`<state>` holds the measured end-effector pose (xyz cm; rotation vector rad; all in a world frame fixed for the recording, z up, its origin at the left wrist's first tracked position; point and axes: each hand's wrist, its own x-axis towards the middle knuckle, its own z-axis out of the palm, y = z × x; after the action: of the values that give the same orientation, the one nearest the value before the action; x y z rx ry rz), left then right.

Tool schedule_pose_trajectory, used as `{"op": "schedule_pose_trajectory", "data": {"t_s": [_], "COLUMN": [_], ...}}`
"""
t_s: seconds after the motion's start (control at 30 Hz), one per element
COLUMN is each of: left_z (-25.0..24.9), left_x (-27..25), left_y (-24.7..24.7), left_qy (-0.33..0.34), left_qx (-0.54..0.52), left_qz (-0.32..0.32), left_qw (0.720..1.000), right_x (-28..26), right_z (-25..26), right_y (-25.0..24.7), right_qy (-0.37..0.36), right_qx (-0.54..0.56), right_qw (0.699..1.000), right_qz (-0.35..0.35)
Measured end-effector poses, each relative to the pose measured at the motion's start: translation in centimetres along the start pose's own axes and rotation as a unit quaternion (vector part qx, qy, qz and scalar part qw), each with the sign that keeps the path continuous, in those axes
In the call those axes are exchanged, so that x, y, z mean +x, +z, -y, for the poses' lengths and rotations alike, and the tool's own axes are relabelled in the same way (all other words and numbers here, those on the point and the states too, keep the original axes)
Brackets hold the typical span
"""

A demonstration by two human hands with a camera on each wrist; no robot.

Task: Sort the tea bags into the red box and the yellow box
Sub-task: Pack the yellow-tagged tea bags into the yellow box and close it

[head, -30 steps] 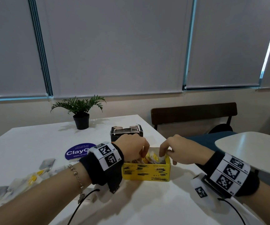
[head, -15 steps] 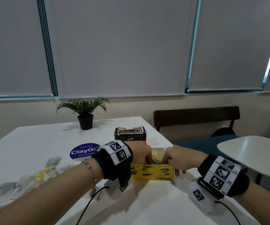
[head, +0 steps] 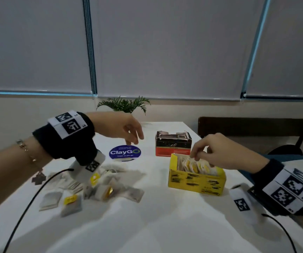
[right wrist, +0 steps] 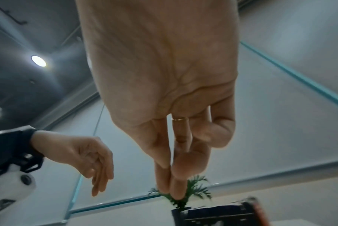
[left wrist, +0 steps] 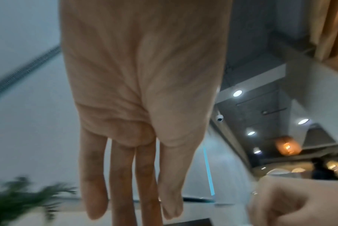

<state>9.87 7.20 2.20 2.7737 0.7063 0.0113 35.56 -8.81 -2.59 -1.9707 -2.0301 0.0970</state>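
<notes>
On white table (head: 165,225), right of centre: yellow box (head: 196,181), open, packed with upright tea bags (head: 195,166). Just behind it, red box (head: 173,146), open-topped. Over yellow box, right hand (head: 218,152), fingers curled down, fingertips among bags; whether pinching one, cannot tell. Raised above round blue sticker (head: 124,152), left hand (head: 121,128), fingers relaxed, holding nothing. Left on table, loose tea bags (head: 99,187), scattered. Behind, potted plant (head: 124,105).

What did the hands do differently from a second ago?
The left hand left the yellow box and lifted away to the left, open and empty, above the loose tea bags. The right hand stayed at the box, fingertips on the packed bags. Both boxes stayed put.
</notes>
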Motion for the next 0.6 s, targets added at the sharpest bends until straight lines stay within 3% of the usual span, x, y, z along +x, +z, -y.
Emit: {"op": "schedule_pose_trajectory", "data": {"t_s": [0.3,0.47,0.6], "left_z": [7.6,9.0,8.9], "left_x": [-10.6,-13.0,-13.9], "left_y": [4.2,7.4,9.2], "left_qy": [-0.192,-0.234,-0.229], "left_qx": [0.079,0.056,0.037], "left_qz": [0.054,0.042,0.037], "left_qw": [0.977,0.970,0.972], "right_x": [4.1,6.3,7.1], "right_z": [9.5,12.4,13.4], "right_y": [6.4,9.8,11.1], "right_qy": [-0.124,-0.096,-0.085], "right_qx": [-0.038,-0.076,-0.131], "right_qw": [0.978,0.971,0.964], "right_qz": [0.164,0.207,0.215]}}
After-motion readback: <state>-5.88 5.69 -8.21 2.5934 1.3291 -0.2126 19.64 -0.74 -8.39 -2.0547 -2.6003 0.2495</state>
